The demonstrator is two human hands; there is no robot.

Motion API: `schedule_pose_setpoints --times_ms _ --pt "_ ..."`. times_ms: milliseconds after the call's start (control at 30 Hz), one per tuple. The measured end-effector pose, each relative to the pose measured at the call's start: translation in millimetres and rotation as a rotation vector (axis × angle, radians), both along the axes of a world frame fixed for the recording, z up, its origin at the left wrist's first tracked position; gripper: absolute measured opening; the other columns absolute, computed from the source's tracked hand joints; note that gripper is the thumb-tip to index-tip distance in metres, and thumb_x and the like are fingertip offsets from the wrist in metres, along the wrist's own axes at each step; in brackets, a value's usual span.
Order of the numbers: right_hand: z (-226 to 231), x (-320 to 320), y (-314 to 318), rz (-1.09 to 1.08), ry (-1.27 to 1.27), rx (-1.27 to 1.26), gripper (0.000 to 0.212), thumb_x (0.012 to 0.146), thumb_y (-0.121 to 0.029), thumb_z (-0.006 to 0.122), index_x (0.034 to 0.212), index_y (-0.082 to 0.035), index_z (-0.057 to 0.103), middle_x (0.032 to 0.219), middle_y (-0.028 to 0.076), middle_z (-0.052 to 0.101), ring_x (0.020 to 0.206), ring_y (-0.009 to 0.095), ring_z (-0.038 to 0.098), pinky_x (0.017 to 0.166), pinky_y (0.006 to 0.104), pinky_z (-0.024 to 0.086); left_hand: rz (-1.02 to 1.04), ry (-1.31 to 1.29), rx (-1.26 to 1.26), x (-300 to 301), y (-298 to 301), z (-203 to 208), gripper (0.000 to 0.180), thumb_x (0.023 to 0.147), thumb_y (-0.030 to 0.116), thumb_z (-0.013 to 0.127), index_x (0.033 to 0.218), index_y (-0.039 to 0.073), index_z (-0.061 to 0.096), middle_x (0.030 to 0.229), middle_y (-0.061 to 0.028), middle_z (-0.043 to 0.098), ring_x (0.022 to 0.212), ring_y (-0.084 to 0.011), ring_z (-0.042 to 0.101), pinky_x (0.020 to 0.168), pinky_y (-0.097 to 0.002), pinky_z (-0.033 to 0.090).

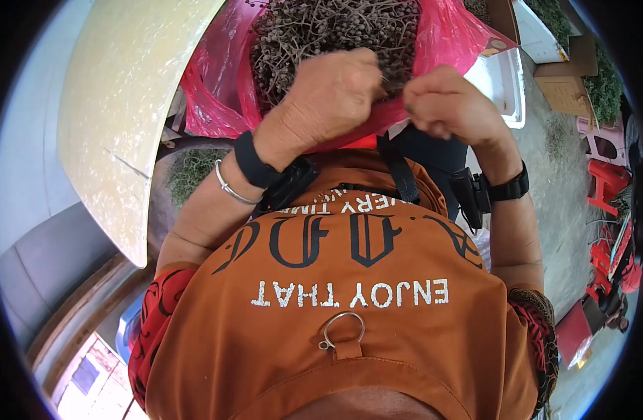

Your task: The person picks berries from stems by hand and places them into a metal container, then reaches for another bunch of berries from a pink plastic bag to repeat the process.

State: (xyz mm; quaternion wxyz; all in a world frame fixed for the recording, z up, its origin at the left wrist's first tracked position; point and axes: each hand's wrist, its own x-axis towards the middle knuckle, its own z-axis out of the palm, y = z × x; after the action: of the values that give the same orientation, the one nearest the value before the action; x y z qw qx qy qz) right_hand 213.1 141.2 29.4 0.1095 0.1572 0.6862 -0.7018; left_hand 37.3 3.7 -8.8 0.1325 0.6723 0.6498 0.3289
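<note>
- Nearest: orange top (419, 343), black strap (401, 171) hanging off its front, short of the bag's near edge. Could snag loose film; worth tucking away.
- Wrists: black device (293, 183) plus silver bangle (230, 187) on the left arm, second black device (470, 199) on the right. I'd keep both clear of the stalks.
- Right hand (453, 101): fingers curled in, blurred, at the bag's near edge, right of middle. Can't tell if it's clamped on anything.
- Left hand (339, 87): fingers bunched, over the near part of the pile. Contents hidden. Hands close but apart.
- Dark knobbly stalks (335, 31): heaped inside the pink bag (451, 31), up to its near edge.
- Handling: stalks look dry and tangled. I'd pinch few at a time, ease them loose, work above the bag so bits drop back in.
- Bag film looks thin, creased; fold its near edge outward for access.
- Left of bag: pale yellow panel (125, 105), limits left elbow room. Green sprigs (188, 178) beside its near right edge.
- Right: white tub (512, 91) just beyond the bag, then cardboard box (563, 91), red stool (605, 183) on the floor (552, 217).
</note>
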Motion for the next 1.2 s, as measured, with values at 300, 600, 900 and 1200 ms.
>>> schedule_pose_setpoints --times_ms 300,600,900,1200 --pt "10.6 -2.1 4.7 -0.341 0.182 0.005 0.008 0.082 -0.007 0.053 0.079 -0.001 0.059 0.06 0.002 0.051 0.043 0.003 0.036 0.037 0.0161 0.025 0.085 -0.194 -0.01 -9.4 -0.3 2.4 0.015 0.076 0.015 0.066 0.072 0.002 0.062 0.075 -0.0071 0.059 0.069 -0.0266 0.06 0.061 -0.0331 0.047" --pt "-34.6 -2.4 4.0 -0.454 0.232 -0.409 0.007 0.084 -0.005 0.05 0.087 -0.002 0.056 0.072 0.004 0.053 0.047 0.004 0.037 0.038 0.0159 0.024 0.087 -0.431 0.009 -8.4 -5.8 -4.3 0.009 0.075 0.009 0.067 0.077 0.0 0.064 0.079 -0.0064 0.062 0.068 -0.0182 0.061 0.064 -0.0263 0.048" --pt "-29.0 -6.2 -6.7 -0.542 0.169 -0.369 0.01 0.088 -0.009 0.05 0.087 -0.002 0.057 0.072 0.004 0.053 0.048 0.004 0.038 0.037 0.0162 0.024 0.04 -0.454 0.029 -2.2 -0.5 -0.5 0.011 0.074 0.01 0.068 0.08 0.001 0.065 0.079 -0.0065 0.063 0.067 -0.0178 0.06 0.063 -0.0262 0.048" --pt "-26.3 -16.3 -20.0 -0.582 0.283 -0.35 0.011 0.087 -0.012 0.06 0.091 -0.002 0.06 0.07 0.002 0.056 0.048 0.004 0.04 0.037 0.0159 0.025 0.059 -0.395 -0.045 10.2 -5.0 29.7 0.017 0.075 0.019 0.072 0.082 0.004 0.065 0.07 -0.0067 0.061 0.06 -0.0174 0.058 0.056 -0.0262 0.046"
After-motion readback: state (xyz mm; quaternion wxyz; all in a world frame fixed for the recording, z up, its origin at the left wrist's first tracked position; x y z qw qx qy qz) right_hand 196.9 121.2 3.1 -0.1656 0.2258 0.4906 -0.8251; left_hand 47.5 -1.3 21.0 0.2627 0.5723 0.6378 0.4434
